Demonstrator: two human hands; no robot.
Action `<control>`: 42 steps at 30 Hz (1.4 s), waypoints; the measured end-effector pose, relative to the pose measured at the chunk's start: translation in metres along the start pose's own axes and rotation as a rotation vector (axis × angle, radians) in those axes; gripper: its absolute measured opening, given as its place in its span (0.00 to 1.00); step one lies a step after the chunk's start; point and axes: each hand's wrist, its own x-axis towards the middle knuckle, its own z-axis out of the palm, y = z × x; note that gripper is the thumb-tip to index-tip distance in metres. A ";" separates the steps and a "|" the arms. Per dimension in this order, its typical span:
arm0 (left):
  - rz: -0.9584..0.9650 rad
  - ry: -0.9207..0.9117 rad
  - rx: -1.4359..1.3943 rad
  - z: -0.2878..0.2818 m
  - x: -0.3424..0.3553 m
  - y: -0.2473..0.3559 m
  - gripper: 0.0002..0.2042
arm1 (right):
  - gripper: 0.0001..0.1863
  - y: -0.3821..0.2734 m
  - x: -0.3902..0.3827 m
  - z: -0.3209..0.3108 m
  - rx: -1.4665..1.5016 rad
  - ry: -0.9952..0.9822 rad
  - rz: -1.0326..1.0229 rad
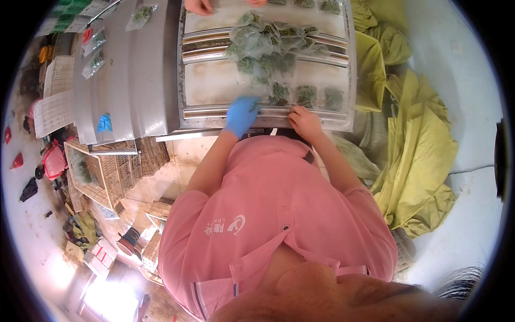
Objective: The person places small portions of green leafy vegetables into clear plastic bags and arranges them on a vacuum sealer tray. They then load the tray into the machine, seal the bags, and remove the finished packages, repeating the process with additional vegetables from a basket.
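Note:
In front of me lies a metal-framed machine bed point(350, 80) with white panels and pairs of metal bars across it. My left hand point(241, 115), in a blue glove, is at the near bars, its fingers closed on a clear bag with a bit of green in it. Bare, my right hand point(306, 122) rests on the near bar with its fingers curled; what they pinch is too small to tell. Between and beyond my hands sit a clear bag of green leafy stuff point(279, 94), another such bag point(307, 95) and a third bag point(333, 99).
A heap of filled clear bags point(268, 45) covers the bed's middle. Another person's hand point(199, 6) is at the far edge. Left stands a steel surface point(126, 70) with a few bags and a blue scrap point(104, 123). Yellow-green sheeting point(416, 155) lies right; crates point(91, 172) stand left.

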 end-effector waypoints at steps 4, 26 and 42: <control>-0.467 0.077 -0.326 -0.020 -0.011 -0.003 0.14 | 0.11 -0.023 0.015 -0.013 0.277 0.017 0.245; -0.375 -0.012 -0.370 -0.020 0.032 -0.052 0.09 | 0.07 -0.027 0.090 0.040 0.065 0.074 0.276; -0.278 -0.029 -0.079 -0.030 0.006 -0.055 0.12 | 0.18 -0.043 0.057 0.028 0.120 -0.008 -0.035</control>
